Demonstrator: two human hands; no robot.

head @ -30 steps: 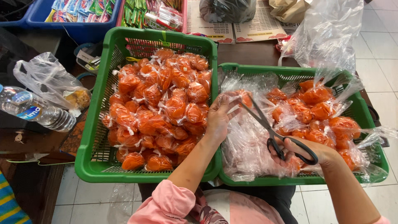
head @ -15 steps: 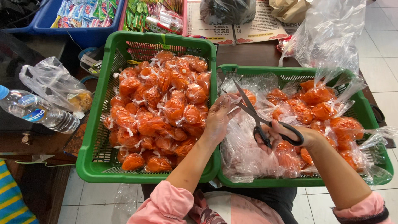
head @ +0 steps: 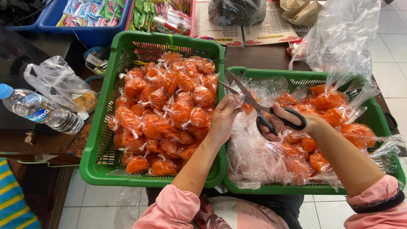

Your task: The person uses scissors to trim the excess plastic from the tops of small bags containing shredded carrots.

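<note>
Holding black-handled scissors (head: 258,106) with blades parted, the right hand (head: 292,123) has its fingers through the loops; the left hand (head: 224,118) pinches a small clear bag (head: 247,104) of orange filling right at the blades, above the right green basket (head: 296,188); tied orange bags (head: 165,110) fill the left green basket (head: 97,165); a water bottle (head: 40,110) lies well apart; judging by how close the fingertips sit, a careless snip could nick them or slit the bag and spill it.
</note>
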